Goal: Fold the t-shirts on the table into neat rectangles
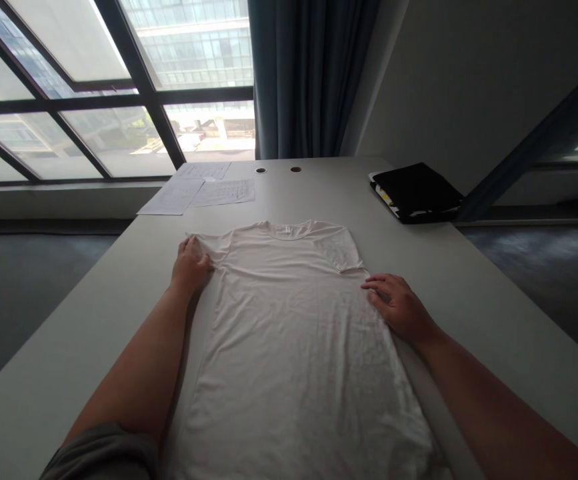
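Observation:
A white short-sleeved T-shirt (289, 333) lies spread flat, its collar facing away from me and its lower part running out of view at the bottom. At the end of the left sleeve, my left hand (191, 261) has its fingers closed on the cloth. My right hand (397, 301) rests along the shirt's right side just below the other sleeve, fingers stretched out and touching the edge of the fabric. The right sleeve lies slightly creased, and soft wrinkles run down the shirt's body.
The shirt is on a white table (473, 313). Printed papers (179, 195) lie at the far left, near two round cable holes. A black folder (419, 190) with papers inside sits at the far right. Behind are a window and a blue curtain (309, 80).

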### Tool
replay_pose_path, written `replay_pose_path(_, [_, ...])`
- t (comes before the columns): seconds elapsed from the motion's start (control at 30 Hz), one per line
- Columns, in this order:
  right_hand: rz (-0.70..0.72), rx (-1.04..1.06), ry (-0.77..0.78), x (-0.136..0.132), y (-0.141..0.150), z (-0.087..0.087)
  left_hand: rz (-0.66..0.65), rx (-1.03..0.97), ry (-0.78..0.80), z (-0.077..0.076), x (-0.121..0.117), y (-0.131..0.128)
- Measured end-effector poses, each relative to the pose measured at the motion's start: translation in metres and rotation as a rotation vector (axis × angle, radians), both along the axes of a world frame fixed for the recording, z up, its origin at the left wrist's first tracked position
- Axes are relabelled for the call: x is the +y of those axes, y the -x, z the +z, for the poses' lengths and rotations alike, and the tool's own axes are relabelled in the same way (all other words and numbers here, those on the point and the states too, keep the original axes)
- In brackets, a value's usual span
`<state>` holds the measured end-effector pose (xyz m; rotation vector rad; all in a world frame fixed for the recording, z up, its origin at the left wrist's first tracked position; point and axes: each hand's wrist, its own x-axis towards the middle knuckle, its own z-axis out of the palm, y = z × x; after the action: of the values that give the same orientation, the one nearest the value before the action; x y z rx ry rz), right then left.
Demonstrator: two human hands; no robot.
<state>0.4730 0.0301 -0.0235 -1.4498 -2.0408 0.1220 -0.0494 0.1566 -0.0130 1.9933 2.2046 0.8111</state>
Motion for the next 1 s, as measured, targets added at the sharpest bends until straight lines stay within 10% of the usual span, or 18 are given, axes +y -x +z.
replay_pose_path(0.17, [0.010, 0.016, 0.009, 0.002, 0.002, -0.001, -0.094, 0.146, -0.026, 0.022, -0.007, -0.035])
replay_pose_path(0.43, [-0.002, 0.012, 0.024, 0.001, -0.001, 0.000, -0.602, 0.283, -0.015, 0.025, -0.024, -0.080])
replay_pose_path(0.7, [0.026, -0.006, 0.059, 0.003, 0.000, -0.004, -0.607, 0.340, 0.209, -0.006, -0.009, -0.063])
replay_pose_path(1.0, [0.042, -0.014, 0.085, 0.004, 0.001, -0.003, -0.626, 0.385, 0.110, 0.003, -0.015, -0.083])
